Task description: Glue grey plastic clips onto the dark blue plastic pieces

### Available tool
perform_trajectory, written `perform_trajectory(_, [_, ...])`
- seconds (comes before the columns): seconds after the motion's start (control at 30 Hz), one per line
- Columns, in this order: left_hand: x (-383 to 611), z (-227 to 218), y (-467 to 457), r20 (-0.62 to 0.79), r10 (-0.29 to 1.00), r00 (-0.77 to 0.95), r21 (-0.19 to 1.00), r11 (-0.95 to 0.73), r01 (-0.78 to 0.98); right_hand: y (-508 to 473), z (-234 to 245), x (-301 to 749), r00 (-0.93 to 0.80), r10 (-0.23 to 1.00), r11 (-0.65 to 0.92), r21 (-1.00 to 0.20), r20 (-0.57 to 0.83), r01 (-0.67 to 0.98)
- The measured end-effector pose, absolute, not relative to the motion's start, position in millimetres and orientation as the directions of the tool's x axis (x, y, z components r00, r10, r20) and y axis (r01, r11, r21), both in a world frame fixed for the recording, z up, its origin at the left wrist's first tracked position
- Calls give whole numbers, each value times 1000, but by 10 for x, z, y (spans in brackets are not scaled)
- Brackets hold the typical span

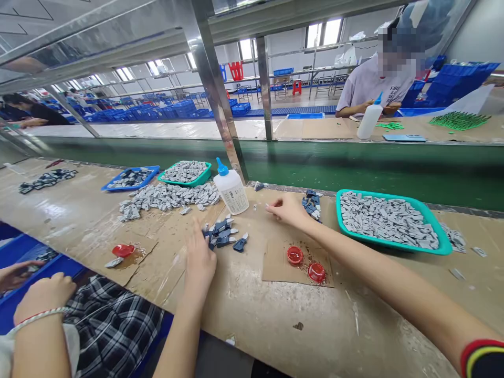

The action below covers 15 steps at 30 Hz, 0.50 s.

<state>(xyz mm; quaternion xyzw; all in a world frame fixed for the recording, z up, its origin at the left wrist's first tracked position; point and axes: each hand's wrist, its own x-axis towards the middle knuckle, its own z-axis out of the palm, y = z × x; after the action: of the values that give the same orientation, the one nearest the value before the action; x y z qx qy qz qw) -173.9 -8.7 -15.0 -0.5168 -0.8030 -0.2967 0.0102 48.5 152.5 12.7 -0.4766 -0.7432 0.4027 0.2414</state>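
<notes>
My left hand (199, 258) lies on the bench with its fingers stretched forward, the tips touching a small heap of dark blue and grey plastic parts (222, 233). My right hand (286, 209) reaches across farther back with its fingers curled in a pinch; I cannot make out what, if anything, is in them. It hovers beside a short stack of blue parts (312, 205) and near a tiny loose piece (255, 207). A white glue bottle with a blue tip (231, 190) stands between the two hands.
A teal tray of grey parts (441, 247) sits right of my right arm. Two red caps (294, 255) rest on a cardboard sheet (275, 265). A loose grey pile (169, 197), another teal tray (205, 176) and a blue tray (108, 186) lie left. A co-worker's braceleted hand (43, 304) is at lower left.
</notes>
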Motion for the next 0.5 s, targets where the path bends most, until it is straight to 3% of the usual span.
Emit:
perform_trajectory(0.13, [-1613,-66,93,527,828,-192,241,71,968,1196,257,1261,-383,921,51,-949,-76,311])
perform_trajectory(0.23, [-1374,54,299,613,788,-56,212,-95,973,876,277,1814,-274,945,-134,-976,-177,169])
perform_trajectory(0.37, [-958,132,816,442,855,272,261,-413,872,512,226,2181,-129,964,-221,-970,-233,101])
perform_trajectory(0.5, [-534,37,1378,264,782,564,283,-622,730,276,221,2200,-65,973,-222,-975,-224,27])
